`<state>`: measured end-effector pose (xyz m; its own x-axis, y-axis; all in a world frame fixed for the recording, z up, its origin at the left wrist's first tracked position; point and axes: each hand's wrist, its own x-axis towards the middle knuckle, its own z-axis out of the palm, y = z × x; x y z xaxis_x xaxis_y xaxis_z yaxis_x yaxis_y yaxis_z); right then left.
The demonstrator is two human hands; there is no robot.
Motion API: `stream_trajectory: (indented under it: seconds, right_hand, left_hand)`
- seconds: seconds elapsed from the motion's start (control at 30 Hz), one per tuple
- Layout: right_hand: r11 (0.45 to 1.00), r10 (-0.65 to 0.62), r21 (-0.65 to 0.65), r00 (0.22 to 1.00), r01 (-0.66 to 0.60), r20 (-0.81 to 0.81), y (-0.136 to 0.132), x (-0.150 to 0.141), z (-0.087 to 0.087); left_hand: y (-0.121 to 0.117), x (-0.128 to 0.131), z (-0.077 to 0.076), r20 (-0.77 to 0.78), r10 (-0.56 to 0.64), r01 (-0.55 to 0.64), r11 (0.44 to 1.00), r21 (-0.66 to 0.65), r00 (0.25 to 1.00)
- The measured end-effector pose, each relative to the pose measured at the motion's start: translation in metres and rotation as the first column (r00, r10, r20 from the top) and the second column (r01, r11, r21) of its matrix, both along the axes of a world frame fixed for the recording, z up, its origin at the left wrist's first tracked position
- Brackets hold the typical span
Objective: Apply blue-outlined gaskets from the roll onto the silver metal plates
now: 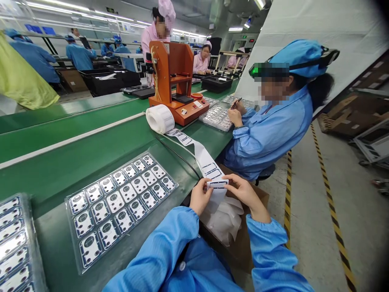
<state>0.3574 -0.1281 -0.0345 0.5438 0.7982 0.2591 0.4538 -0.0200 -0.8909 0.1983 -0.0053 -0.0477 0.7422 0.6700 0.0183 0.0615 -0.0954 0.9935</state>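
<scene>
A white label strip (204,159) runs from a roll (160,118) on the green bench down to my lap. My left hand (199,197) and my right hand (243,191) both pinch the strip's end, where a black-outlined label (217,183) sits between my fingertips. Used backing paper (224,219) piles into a cardboard box (243,247) below my hands. A clear tray (120,198) of several small metal-framed parts lies on the bench to my left.
A second tray (15,243) sits at the bench's near left corner. An orange dispenser machine (176,81) stands behind the roll. A seated co-worker in blue (270,125) writes over another tray (216,117). Yellow-black floor tape (331,215) marks the aisle.
</scene>
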Motion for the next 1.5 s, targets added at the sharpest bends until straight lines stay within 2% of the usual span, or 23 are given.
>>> stream_trajectory:
  seconds: [0.3, 0.5, 0.57, 0.6, 0.7, 0.77, 0.83, 1.03, 1.27, 1.5]
  right_hand:
    - [0.999, 0.04, -0.021, 0.981, -0.037, 0.19, 0.009, -0.004, 0.017]
    - [0.997, -0.079, 0.049, 0.948, 0.068, 0.307, 0.002, -0.011, 0.031]
    - [0.995, -0.101, 0.061, 0.885, 0.082, 0.454, -0.001, -0.018, 0.041]
    - [0.995, -0.096, 0.046, 0.829, 0.084, 0.55, -0.002, -0.021, 0.046]
    - [0.991, -0.011, -0.073, 0.606, 0.113, 0.795, -0.004, -0.03, 0.06]
    - [0.979, 0.041, -0.13, 0.475, 0.155, 0.879, -0.003, -0.032, 0.067]
    - [0.975, 0.062, -0.141, 0.398, 0.173, 0.915, -0.003, -0.033, 0.072]
    - [0.983, 0.085, -0.131, 0.306, 0.131, 0.948, 0.001, -0.033, 0.077]
    - [0.974, 0.154, -0.192, 0.27, 0.123, 0.95, 0.0, -0.038, 0.084]
    - [0.965, 0.177, -0.214, 0.224, 0.153, 0.958, -0.013, -0.055, 0.089]
  left_hand:
    - [0.004, 0.0, -0.002, 0.105, -0.05, 0.059, 0.994, -0.09, 0.993]
    - [0.003, -0.002, 0.002, 0.092, -0.028, 0.037, 0.995, -0.092, 0.995]
    - [0.002, -0.002, 0.004, 0.079, -0.025, 0.031, 0.996, -0.078, 0.997]
    - [0.002, -0.003, 0.005, 0.072, -0.023, 0.028, 0.997, -0.068, 0.997]
    - [0.002, -0.004, 0.006, 0.053, -0.02, 0.022, 0.999, -0.041, 0.998]
    - [0.002, -0.004, 0.007, 0.044, -0.018, 0.019, 0.999, -0.027, 0.999]
    - [0.002, -0.005, 0.008, 0.04, -0.018, 0.018, 1.0, -0.015, 0.999]
    - [0.0, -0.006, 0.008, 0.052, -0.023, 0.022, 1.0, 0.009, 0.998]
    - [0.0, -0.006, 0.004, 0.042, -0.028, 0.026, 0.998, 0.049, 0.999]
    - [0.001, -0.01, -0.001, -0.047, -0.034, 0.04, 0.988, 0.147, 0.998]
